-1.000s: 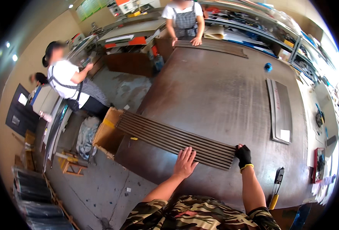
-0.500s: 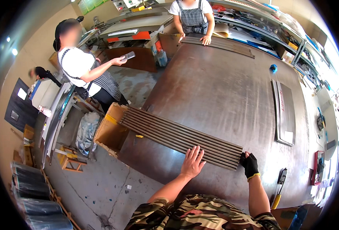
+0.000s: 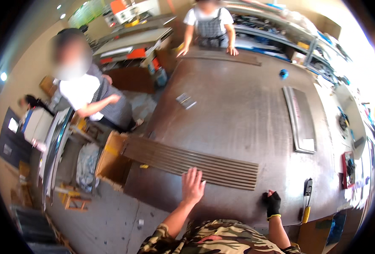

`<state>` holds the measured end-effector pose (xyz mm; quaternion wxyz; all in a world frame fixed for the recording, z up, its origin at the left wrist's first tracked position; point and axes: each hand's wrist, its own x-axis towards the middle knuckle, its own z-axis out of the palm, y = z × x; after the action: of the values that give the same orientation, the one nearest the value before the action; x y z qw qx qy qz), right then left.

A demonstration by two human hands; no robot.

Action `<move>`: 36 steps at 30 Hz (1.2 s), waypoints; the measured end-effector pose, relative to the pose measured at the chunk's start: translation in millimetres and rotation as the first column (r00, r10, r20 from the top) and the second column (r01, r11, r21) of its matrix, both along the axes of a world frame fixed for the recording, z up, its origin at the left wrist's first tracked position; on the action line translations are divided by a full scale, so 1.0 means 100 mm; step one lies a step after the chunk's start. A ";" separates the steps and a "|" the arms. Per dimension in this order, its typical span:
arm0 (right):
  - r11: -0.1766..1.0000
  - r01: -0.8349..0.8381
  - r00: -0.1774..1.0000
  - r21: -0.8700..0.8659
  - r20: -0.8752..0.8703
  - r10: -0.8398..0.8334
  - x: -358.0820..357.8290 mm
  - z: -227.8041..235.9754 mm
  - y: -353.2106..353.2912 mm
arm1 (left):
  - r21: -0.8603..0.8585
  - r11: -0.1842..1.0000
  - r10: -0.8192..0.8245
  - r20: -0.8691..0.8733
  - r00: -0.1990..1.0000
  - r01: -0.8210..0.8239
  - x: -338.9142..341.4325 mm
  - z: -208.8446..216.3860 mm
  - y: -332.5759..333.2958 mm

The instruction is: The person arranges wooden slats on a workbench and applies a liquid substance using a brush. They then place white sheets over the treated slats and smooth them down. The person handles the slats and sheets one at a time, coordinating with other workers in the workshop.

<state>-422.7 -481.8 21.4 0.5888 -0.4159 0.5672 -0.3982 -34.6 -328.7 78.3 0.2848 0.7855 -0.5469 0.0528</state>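
Long dark metal strips (image 3: 191,164), several of them, lie side by side in a flat row across the near part of the table. My bare left hand (image 3: 192,188) is open, its fingertips at the row's near edge, palm down. To the right, apart from the strips' right ends, my right hand (image 3: 273,204) rests low over the tabletop in a black fingerless glove with a yellow cuff. Its fingers are curled in, and nothing shows in them. Cutting pliers (image 3: 308,199) with a yellow grip lie to the right of that hand.
The dark metal table (image 3: 221,114) carries flat grey panels (image 3: 300,120), a blue ball-like item (image 3: 283,73) and a small grey packet (image 3: 186,100). A cardboard box (image 3: 111,158) stands at its left edge. One person (image 3: 211,25) handles strips (image 3: 225,57) opposite; another person (image 3: 90,89) stands left.
My right hand has left the strips' right ends and moved nearer to me. My left hand has slid back towards their near edge. The grey item from the left person's hand now lies on the table.
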 end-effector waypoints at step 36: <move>0.520 -0.767 0.437 -0.377 -0.899 -0.007 0.60 0.50 0.17 | 0.151 0.988 0.022 0.012 1.000 -0.024 -0.63 -0.23 0.58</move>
<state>-362.3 -464.4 71.9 0.1005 -0.8832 0.4187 -0.1860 -97.7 -270.9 55.6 0.2210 0.8109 -0.5416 0.0187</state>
